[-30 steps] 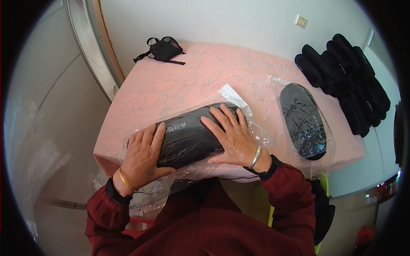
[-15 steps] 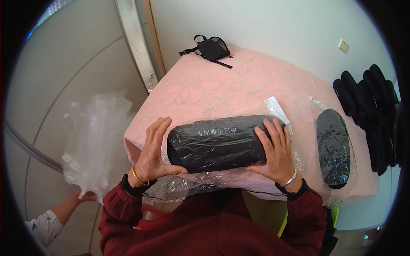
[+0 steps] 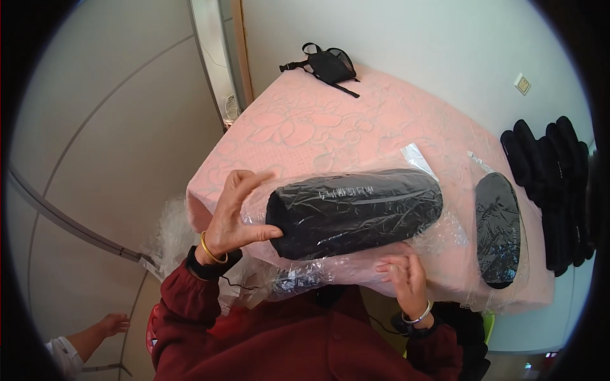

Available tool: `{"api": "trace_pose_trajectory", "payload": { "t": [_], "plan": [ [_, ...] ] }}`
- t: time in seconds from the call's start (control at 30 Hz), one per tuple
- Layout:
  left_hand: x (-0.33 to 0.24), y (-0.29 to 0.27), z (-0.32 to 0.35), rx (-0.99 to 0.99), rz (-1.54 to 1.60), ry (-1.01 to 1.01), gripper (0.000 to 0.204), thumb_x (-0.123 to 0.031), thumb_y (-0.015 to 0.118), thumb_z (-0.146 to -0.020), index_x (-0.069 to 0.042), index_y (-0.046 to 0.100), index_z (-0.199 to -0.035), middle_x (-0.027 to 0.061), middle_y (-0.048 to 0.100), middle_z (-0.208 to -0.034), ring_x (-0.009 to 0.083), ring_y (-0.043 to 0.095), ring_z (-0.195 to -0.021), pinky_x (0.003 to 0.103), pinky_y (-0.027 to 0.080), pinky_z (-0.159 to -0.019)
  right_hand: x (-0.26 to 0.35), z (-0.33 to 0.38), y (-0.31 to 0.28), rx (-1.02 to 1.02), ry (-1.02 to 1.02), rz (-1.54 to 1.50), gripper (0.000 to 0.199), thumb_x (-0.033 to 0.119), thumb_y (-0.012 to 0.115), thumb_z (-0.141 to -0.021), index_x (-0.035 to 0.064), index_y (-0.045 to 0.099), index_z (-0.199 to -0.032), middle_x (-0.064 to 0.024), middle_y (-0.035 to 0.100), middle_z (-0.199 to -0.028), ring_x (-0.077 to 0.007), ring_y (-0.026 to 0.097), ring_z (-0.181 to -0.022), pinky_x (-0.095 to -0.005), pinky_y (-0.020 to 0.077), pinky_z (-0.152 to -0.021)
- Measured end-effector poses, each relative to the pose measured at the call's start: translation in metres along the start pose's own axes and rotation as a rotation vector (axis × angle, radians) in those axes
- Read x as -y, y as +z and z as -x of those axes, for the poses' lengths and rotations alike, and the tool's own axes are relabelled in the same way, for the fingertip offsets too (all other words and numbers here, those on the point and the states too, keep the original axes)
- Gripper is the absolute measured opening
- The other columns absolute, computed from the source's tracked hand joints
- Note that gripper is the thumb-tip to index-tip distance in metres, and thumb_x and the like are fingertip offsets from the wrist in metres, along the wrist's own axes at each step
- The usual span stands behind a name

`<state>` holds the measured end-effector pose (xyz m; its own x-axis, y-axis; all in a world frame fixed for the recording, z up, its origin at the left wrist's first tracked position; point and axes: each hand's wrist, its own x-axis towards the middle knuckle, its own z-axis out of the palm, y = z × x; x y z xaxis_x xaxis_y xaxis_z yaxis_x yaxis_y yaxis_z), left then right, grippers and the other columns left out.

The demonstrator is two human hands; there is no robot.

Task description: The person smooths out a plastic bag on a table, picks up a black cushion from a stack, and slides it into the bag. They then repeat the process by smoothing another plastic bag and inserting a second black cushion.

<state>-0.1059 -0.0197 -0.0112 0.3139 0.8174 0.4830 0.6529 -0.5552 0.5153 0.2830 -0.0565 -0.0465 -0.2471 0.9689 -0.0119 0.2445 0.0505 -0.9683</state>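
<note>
At the lower left edge of the frame another person's hand (image 3: 113, 324) reaches in, fingers loosely spread, holding nothing I can see. Just right of it, crumpled clear plastic (image 3: 171, 238) hangs beside the corner of the counter (image 3: 305, 127), which is covered in a pink floral-patterned cloth. The person in the dark red top has their left hand (image 3: 234, 216) raised at the counter's near-left corner, thumb pressed against the end of a long black padded cushion (image 3: 352, 209) and fingers curled up behind it, so that hand grips the cushion's left end. The cushion lies across the middle of the frame, sheathed in a clear plastic bag (image 3: 432, 238). Below its right half the right hand (image 3: 403, 279) sits under the bag, fingers partly bent and touching the plastic film; whether it pinches the film I cannot tell. At top centre a small black strapped pouch (image 3: 327, 63) rests on the far end. Farther right, a flat black oval pad (image 3: 499, 228) lies in its own wrap, and at the right edge stands a stack of black cushions (image 3: 553, 190).
</note>
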Motion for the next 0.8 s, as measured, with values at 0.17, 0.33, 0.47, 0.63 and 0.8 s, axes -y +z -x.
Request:
{"api": "trace_pose_trajectory", "payload": {
  "t": [0.17,0.33,0.47,0.63,0.8],
  "plan": [
    [0.000,0.037,0.001,0.030,0.431,0.066,0.102,-0.026,0.095,-0.060,-0.008,0.038,-0.143,0.0131,0.042,-0.138,0.0252,0.043,-0.130,0.037,0.043,-0.100,0.002,-0.029,0.005,-0.010,-0.045,-0.388,0.069,0.025,0.060,-0.097,0.0040,0.020,-0.149,-0.0187,0.056,-0.125,-0.0213,0.063,-0.103,-0.0337,0.0549,-0.083],
    [-0.038,0.072,-0.003,-0.067,0.690,-0.144,0.095,-0.017,0.092,-0.062,-0.007,0.040,-0.140,0.0138,0.038,-0.144,0.0257,0.042,-0.131,0.040,0.042,-0.103,0.008,-0.064,0.008,-0.146,-0.128,-0.415,0.082,0.029,0.064,-0.096,0.0112,0.011,-0.156,-0.0186,0.046,-0.141,-0.0254,0.051,-0.125,-0.0393,0.0456,-0.100],
    [-0.057,0.069,-0.012,0.014,0.673,-0.183,0.091,-0.016,0.086,-0.069,-0.002,0.035,-0.143,0.0150,0.037,-0.145,0.0270,0.042,-0.132,0.041,0.040,-0.106,-0.005,-0.057,0.009,-0.251,-0.103,-0.359,0.092,0.032,0.072,-0.090,0.0094,0.012,-0.156,-0.0211,0.040,-0.146,-0.0243,0.043,-0.132,-0.0400,0.0419,-0.103],
    [-0.057,0.090,-0.015,0.055,0.602,-0.071,0.082,-0.013,0.079,-0.076,-0.003,0.034,-0.144,0.0160,0.032,-0.148,0.0285,0.037,-0.137,0.042,0.038,-0.108,0.012,-0.023,0.001,-0.178,0.130,-0.566,0.096,0.029,0.077,-0.086,0.0050,0.014,-0.155,-0.0217,0.037,-0.147,-0.0243,0.040,-0.135,-0.0393,0.0392,-0.107],
    [-0.086,0.131,-0.022,0.056,0.693,0.004,0.068,-0.006,0.071,-0.082,-0.007,0.038,-0.142,0.0158,0.022,-0.154,0.0287,0.031,-0.141,0.043,0.038,-0.108,-0.002,-0.028,-0.003,-0.087,-0.166,-0.438,0.095,0.023,0.077,-0.085,0.0018,0.015,-0.154,-0.0192,0.039,-0.147,-0.0249,0.041,-0.136,-0.0373,0.0390,-0.108]
  ]
}}
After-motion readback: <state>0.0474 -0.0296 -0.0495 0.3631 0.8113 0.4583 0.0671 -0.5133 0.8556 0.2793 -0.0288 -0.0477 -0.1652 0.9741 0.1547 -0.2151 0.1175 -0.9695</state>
